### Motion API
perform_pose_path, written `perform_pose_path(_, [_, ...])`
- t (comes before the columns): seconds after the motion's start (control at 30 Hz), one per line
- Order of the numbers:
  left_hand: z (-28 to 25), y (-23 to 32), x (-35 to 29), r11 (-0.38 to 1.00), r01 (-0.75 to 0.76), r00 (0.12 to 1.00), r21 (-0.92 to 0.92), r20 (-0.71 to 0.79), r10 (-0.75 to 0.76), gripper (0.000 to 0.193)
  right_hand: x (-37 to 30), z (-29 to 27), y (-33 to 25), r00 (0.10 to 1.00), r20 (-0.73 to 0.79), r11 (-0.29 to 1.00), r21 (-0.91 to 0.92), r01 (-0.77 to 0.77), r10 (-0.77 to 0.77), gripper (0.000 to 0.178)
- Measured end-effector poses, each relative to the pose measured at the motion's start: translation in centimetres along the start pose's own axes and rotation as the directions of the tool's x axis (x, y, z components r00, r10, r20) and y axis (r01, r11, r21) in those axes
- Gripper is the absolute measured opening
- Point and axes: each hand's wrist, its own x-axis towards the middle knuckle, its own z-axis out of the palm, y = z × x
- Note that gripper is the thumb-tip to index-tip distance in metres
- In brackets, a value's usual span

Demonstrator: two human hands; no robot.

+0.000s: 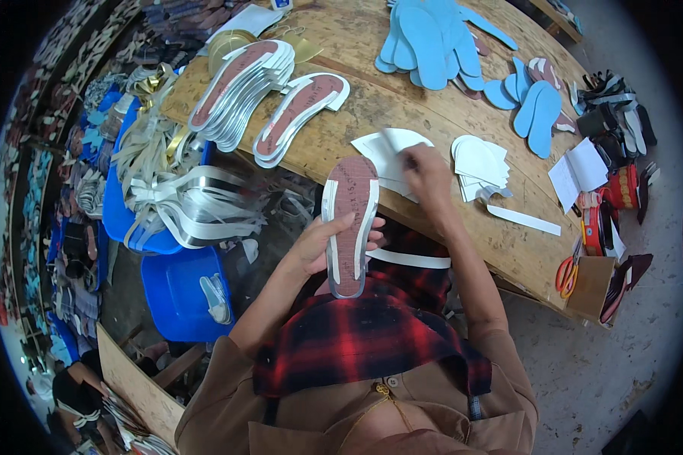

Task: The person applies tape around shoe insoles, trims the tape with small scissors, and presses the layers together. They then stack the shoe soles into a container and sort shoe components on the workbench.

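Note:
My left hand (311, 246) is closed around a reddish-brown insole (348, 201), held upright above my lap, its thumb across the front. White strips run along both sides of the insole, and handwriting marks its face. Over the table edge my right hand (430, 182) hovers by white rounded sheets (391, 152); motion smears its fingers, and whether they grip anything is unclear. A long white strip (410, 260) lies across my lap. To the right of that hand sits a stack of smaller white rounded pieces (479, 163).
Insole stacks (239, 91) stand at the table's left. Light-blue insoles (429, 45) pile up at the far side. Orange-handled scissors (566, 277) and a cardboard box (593, 287) are at the right corner. Blue bins (182, 292) with silvery strips (197, 201) stand left.

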Motion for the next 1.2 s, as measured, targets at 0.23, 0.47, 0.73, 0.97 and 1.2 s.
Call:
perform_pose_path(0.23, [1.7,-0.6,3.3,0.995,-0.04,0.986,0.095,0.167,0.024,0.057,-3.2,-6.9,-7.1,0.959,0.073,0.951,-0.128,0.281,-0.274,0.044])
perform_pose_path(0.47, [3.6,-1.9,5.2,0.968,0.147,0.96,0.205,0.207,-0.19,0.052,-6.2,-9.0,-3.8,0.694,0.107,0.522,0.58,-0.625,0.712,0.025])
perform_pose_path(0.73, [2.5,0.1,3.5,0.999,0.034,0.983,0.019,0.179,-0.037,0.068,-7.6,-9.0,-3.7,0.645,0.159,0.2,0.872,-0.448,0.748,0.019])
perform_pose_path(0.97, [7.1,-0.6,4.0,0.891,0.26,0.931,0.373,0.147,-0.333,0.038,-7.9,-10.1,-4.4,0.672,0.444,-0.074,0.861,-0.503,0.593,0.025])
perform_pose_path(1.2, [5.9,-0.5,4.1,0.898,0.319,0.909,0.302,0.171,-0.381,0.038,-7.7,-10.4,-4.6,0.679,0.479,-0.092,0.848,-0.522,0.556,0.024])
